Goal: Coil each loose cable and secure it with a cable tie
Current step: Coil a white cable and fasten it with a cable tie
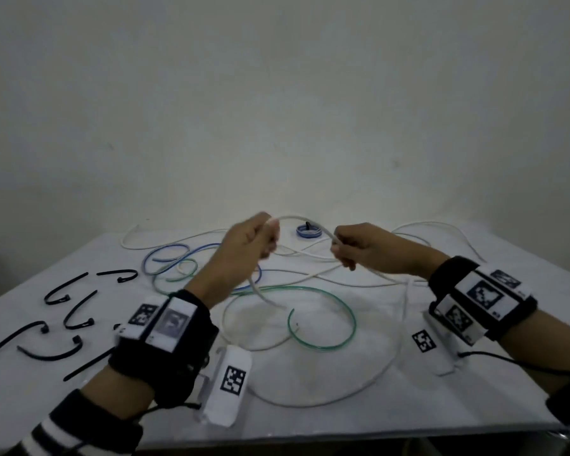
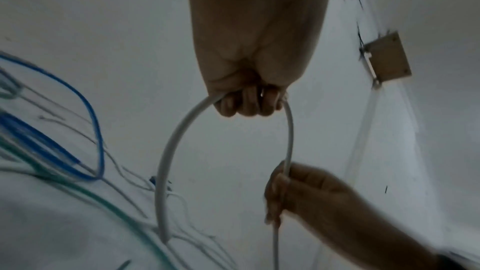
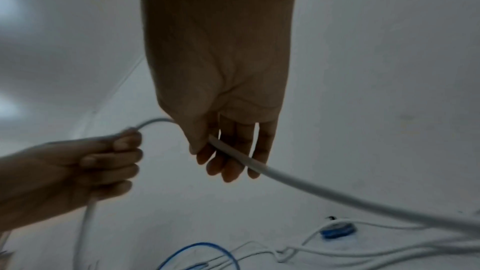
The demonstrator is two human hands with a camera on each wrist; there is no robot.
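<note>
A long white cable (image 1: 290,217) lies in loose loops on the white table (image 1: 408,406). Both hands hold a stretch of it in the air, bent into an arch between them. My left hand (image 1: 254,238) grips it in a fist, and a short tail hangs down from that fist toward the table. My right hand (image 1: 352,245) holds it between thumb and curled fingers, and the cable runs on from there to the right. The left wrist view shows the fist (image 2: 246,100) on the cable (image 2: 162,163). In the right wrist view the cable (image 3: 311,184) crosses the right fingers (image 3: 228,161).
Several black cable ties (image 1: 116,272) lie at the table's left. A loose blue cable (image 1: 171,246) and a green cable (image 1: 310,287) sprawl under the hands. A small blue coil (image 1: 308,232), bound with a black tie, sits near the far edge by the wall.
</note>
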